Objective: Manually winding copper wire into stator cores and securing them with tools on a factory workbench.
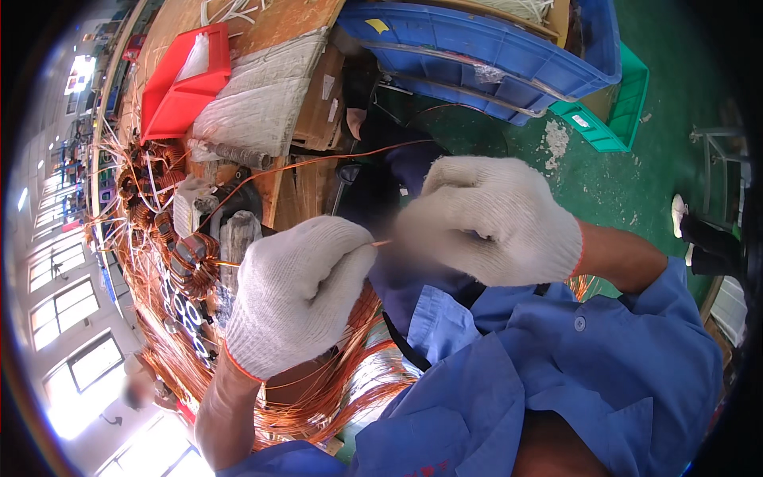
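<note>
Both my hands wear white knitted gloves with red cuffs. My left hand (298, 294) is closed, and a thin copper wire (381, 243) pokes out between thumb and forefinger. Behind that hand, copper strands (229, 263) lead to a ring-shaped copper coil (193, 261) on the bench. My right hand (501, 222) faces it with curled, closed fingers. The wire tip points to these fingers, but a blur hides what they hold. Another long copper wire (318, 160) rises past the hands, from the coils toward the top middle.
More copper coils (163, 155) and loose copper wire bundles (310, 417) crowd the bench at left. A red bin (179, 91) sits beyond them. Blue crates (485, 48) and a green crate (628, 103) stand at the far side. Another person's legs (715, 246) show at right.
</note>
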`<state>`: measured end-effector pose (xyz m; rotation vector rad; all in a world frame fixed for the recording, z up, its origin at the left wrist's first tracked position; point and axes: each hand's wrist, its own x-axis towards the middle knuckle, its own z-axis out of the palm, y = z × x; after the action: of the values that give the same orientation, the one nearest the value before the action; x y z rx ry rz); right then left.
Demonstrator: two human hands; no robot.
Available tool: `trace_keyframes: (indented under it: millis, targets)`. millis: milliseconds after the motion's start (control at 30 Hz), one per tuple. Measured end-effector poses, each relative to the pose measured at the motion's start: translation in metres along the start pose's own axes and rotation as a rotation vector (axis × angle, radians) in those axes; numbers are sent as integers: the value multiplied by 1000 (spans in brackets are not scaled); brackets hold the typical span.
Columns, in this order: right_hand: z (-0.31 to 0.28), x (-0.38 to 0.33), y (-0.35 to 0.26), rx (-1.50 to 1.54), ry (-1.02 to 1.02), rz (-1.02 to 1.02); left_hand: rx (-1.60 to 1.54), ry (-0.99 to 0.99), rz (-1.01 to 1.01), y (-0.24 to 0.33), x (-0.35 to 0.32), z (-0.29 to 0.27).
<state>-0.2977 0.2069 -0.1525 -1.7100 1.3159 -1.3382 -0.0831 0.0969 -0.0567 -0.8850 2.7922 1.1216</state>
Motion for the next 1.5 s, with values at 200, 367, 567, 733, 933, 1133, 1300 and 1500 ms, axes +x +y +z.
trace_keyframes:
  millis: [200, 367, 567, 733, 933, 1133, 1300, 1500]
  targets:
    - [3, 5, 0, -13, -18, -8, -16, -12, 12, -2, 3, -2]
    - [6, 10, -1, -16, -26, -60, -16, -5, 19, -4, 3, -1]
    - [6, 8, 2, -51, 9, -82, -22, -1, 10, -3, 3, -1]
    - [2, 6, 1, -55, -8, -47, -16, -15, -16, -1, 3, -2]
    - [6, 9, 2, -67, -3, -101, -18, 6, -8, -2, 3, 0]
    - [8, 13, 3, -217, -47, -228, -8, -4, -3, -3, 5, -3]
    - [10, 15, 1, -287, -58, -237, -90, -101, -158, 1, 7, -12]
    - [27, 30, -4, -249, -42, -278, -74, -112, -117, -9, 5, -20]
